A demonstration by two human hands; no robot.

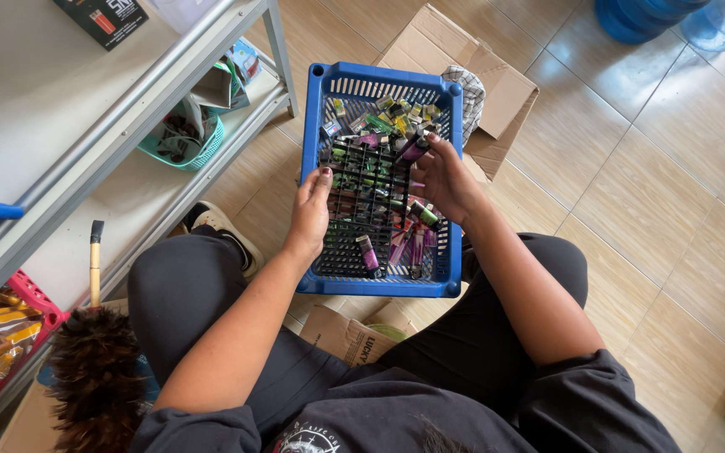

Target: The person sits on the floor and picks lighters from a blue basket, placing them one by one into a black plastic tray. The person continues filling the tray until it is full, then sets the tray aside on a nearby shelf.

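A person sits on a tiled floor [665,218] with a blue plastic basket [455,193] just beyond the knees. The basket holds many small lighters [379,134], mostly green, purple and pink, heaped at the far end and scattered toward the near right corner.

The left hand [310,211] grips the basket's left wall, fingers curled over the rim and thumb inside; it holds nothing else.

The right hand [445,178] is inside the basket on the right, fingers loosely bent around a few lighters, with one purple lighter [414,151] pinched at the fingertips.

Behind the basket lies an open cardboard box [497,84]. A metal shelf [127,109] stands to the left, with a small teal basket [186,143] on its lower level. A feather duster [98,369] sits near left.
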